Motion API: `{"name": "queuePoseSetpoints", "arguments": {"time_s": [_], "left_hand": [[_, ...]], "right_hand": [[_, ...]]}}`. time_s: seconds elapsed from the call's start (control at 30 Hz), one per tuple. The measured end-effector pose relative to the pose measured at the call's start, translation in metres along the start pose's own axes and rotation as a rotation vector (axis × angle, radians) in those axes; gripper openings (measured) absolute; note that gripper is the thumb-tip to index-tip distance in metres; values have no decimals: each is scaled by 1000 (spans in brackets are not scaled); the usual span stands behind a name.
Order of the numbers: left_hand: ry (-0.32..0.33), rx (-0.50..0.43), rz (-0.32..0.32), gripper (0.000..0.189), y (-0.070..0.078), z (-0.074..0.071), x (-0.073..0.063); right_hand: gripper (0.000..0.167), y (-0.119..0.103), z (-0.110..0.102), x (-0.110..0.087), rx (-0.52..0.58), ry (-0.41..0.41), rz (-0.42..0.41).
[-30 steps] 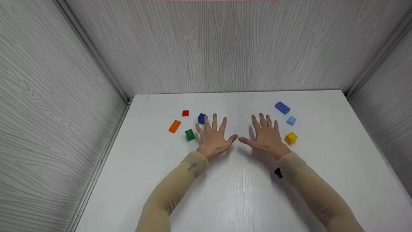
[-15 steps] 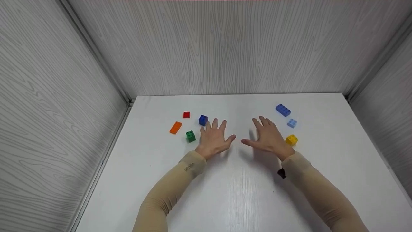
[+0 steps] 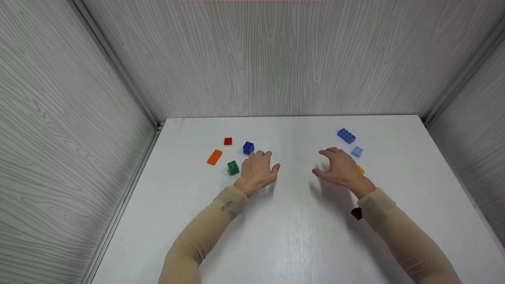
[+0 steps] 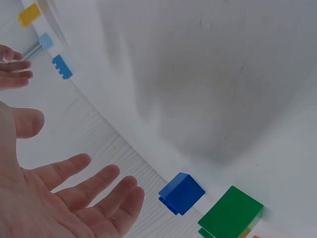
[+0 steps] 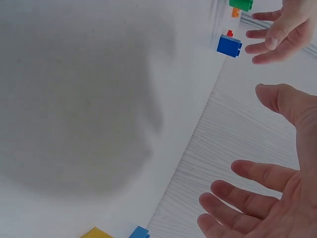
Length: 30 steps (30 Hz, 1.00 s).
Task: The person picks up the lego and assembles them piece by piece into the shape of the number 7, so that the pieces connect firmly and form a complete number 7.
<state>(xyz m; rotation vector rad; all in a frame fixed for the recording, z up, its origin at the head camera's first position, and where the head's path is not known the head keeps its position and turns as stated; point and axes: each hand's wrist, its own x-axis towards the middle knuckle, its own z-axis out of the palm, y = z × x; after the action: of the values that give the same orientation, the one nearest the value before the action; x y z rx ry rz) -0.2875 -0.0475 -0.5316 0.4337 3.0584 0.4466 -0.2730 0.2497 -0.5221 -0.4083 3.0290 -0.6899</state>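
My left hand (image 3: 257, 170) is held over the white table with its fingers loosely bent and nothing in them. Just beyond its fingertips is a dark blue toy brick (image 3: 248, 148), and a green brick (image 3: 232, 167) lies to its left. In the left wrist view the palm and spread fingers (image 4: 121, 203) show bare. My right hand (image 3: 341, 169), also holding nothing, hovers at the right, thumb apart from the fingers. It partly hides a yellow brick (image 3: 361, 170). Past it lie a small light blue brick (image 3: 357, 152) and a longer blue brick (image 3: 346, 135).
Farther left lie a flat orange brick (image 3: 214, 157) and a small flat red one (image 3: 228, 141). Pale wood-grain panels wall in the white table (image 3: 276, 236) at the back (image 3: 252, 59), left and right.
Both hands have moved apart, the left one leftward and the right one rightward over the yellow brick. Their widely spread fingers have relaxed into a loose bend. The bricks lie where they were.
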Motion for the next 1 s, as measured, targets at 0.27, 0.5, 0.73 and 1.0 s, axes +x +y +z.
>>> {"name": "queuePoseSetpoints", "arguments": {"time_s": [0.27,0.5,0.73,1.0], "left_hand": [[14,-20,-26,47,-10,-4,-1],[46,-74,-41,43,-20,-10,-5],[120,-117,-13,39,-41,-15,-12],[111,-168,-72,41,-64,-21,-12]], "right_hand": [[58,28,-12,-11,51,66,-31],[51,50,-27,-23,106,128,-25],[58,68,-40,-34,131,69,65],[68,86,-37,-43,111,28,169]]}}
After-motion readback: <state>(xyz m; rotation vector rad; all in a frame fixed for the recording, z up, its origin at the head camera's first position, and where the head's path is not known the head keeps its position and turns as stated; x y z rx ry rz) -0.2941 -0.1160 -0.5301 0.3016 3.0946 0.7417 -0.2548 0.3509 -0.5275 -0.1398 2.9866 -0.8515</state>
